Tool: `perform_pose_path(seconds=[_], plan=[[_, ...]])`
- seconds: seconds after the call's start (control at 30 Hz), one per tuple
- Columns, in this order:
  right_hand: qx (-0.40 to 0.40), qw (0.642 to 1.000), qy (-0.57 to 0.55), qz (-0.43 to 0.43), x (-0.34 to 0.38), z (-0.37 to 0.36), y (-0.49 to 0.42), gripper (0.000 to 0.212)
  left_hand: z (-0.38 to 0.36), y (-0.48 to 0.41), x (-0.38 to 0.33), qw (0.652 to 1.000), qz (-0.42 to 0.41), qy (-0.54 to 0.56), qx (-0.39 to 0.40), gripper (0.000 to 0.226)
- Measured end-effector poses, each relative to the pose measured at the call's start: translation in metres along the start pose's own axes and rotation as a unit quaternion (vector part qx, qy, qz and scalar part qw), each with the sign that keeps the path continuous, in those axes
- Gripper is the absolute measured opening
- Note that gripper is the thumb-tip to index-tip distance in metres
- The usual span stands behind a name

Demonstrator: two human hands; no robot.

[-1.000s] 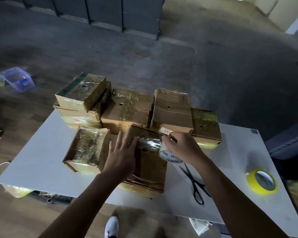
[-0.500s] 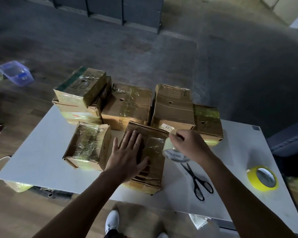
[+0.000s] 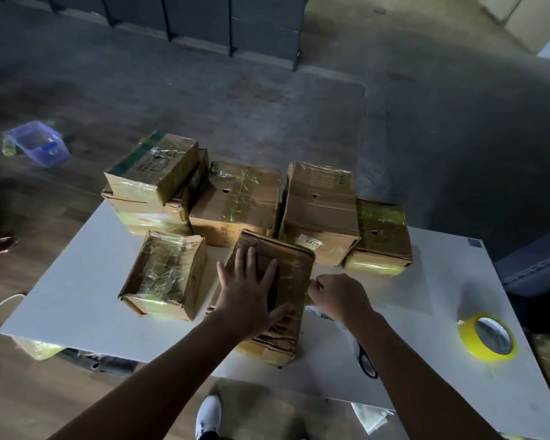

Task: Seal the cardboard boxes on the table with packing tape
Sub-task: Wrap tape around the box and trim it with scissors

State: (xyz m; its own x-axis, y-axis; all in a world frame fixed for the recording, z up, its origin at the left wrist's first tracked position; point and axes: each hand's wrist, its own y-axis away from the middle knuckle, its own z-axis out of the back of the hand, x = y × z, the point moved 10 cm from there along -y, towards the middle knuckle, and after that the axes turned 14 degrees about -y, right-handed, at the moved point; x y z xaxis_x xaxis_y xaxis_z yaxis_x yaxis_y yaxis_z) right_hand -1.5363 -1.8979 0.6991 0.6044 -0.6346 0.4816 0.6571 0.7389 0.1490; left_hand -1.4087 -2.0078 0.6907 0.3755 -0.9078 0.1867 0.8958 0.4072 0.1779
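Observation:
A worn cardboard box (image 3: 291, 263) lies at the front middle of the white table (image 3: 77, 281). My left hand (image 3: 251, 293) presses flat on its top with fingers spread. My right hand (image 3: 338, 296) is curled around a roll of clear packing tape (image 3: 321, 313) at the box's right side, low by the table; only the roll's printed core edge shows under the hand. A strip of clear tape shines across the box top.
Several taped cardboard boxes (image 3: 321, 211) crowd the table's back half, one stacked at back left. Black scissors (image 3: 367, 363) lie under my right forearm. A yellow tape roll (image 3: 488, 338) sits at the right. A blue plastic bin (image 3: 35, 144) is on the floor.
My right hand has drawn the tape roll down from the box's top right corner to its right side. My left hand slid further onto the box top.

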Motion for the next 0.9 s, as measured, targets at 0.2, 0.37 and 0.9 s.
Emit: perform_pose_path(seconds=[0.2,0.37,0.9], plan=[[-0.004,0.998,-0.063,-0.007,-0.011,-0.007,0.001,0.038,0.009,-0.006,-0.029,0.995,0.081,0.033,0.044,0.118],[0.006,0.958,-0.281,-0.049,-0.040,-0.002,0.017,0.042,0.007,-0.012,-0.036,0.993,0.090,0.062,0.042,0.119],[0.026,0.999,-0.030,0.002,-0.020,-0.045,0.017,0.017,0.008,-0.012,-0.025,0.997,0.036,0.062,0.018,0.121]])
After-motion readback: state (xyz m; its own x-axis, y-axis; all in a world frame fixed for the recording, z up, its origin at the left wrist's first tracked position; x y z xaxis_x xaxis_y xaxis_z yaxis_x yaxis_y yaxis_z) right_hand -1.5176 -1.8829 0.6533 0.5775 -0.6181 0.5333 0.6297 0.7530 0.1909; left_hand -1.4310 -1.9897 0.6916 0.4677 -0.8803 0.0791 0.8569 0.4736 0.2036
